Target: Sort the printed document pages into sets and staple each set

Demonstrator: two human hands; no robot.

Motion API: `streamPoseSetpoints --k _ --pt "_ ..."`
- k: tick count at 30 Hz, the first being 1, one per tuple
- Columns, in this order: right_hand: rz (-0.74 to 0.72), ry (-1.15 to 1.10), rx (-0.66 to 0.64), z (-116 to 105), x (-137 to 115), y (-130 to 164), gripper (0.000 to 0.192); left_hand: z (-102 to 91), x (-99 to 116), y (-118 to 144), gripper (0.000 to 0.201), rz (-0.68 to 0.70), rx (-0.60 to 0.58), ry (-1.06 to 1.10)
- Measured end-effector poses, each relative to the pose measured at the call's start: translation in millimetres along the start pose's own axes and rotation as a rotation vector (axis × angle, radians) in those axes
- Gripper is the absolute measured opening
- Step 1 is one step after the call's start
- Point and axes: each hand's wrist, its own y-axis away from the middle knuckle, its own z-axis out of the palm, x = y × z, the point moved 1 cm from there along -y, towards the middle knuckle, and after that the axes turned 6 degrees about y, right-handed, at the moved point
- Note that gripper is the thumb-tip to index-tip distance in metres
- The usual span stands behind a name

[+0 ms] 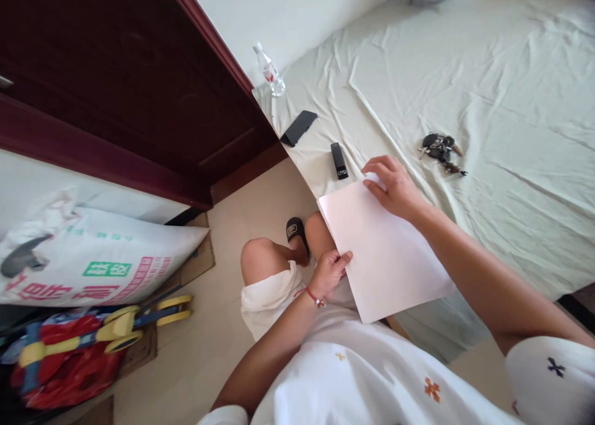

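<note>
White paper [390,258] lies tilted over my lap and the edge of the sheet-covered surface; whether it is one sheet or several I cannot tell. My left hand [329,271] pinches its left edge, thumb on top and the other fingers underneath, with a red string bracelet on that wrist. At the far edge, my right hand [393,186] has the paper between thumb and curled fingers, where a corner bends up a little. Just beyond the paper is a small black box-shaped object [339,161] with light lettering on one end.
The pale green sheet [511,121] is wrinkled. On it are a bunch of keys [440,149], a black flat folded object [299,127] and a clear bottle [269,70]. A dark red door [116,72], a white printed sack [106,258] and a yellow-wheeled toy [93,341] are at left.
</note>
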Motion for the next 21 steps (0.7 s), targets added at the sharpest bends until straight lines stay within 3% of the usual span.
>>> streamPoseSetpoints --k 3,7,12,21 --pt "0.222 -0.030 0.127 -9.9 34.2 26.4 0.032 -0.2 2.0 1.0 0.059 0.019 0.017 0.028" --pt "0.407 -0.030 0.092 -14.5 63.7 67.6 0.035 -2.0 -2.0 -1.3 0.063 0.029 0.059 -0.016" --pt "0.526 -0.271 0.093 -21.7 62.4 86.3 0.052 -1.6 -5.9 -7.6 0.064 0.061 0.021 -0.044" --pt "0.584 -0.310 -0.154 -32.5 67.5 93.3 0.056 9.5 2.6 -19.7 0.063 0.084 0.068 -0.019"
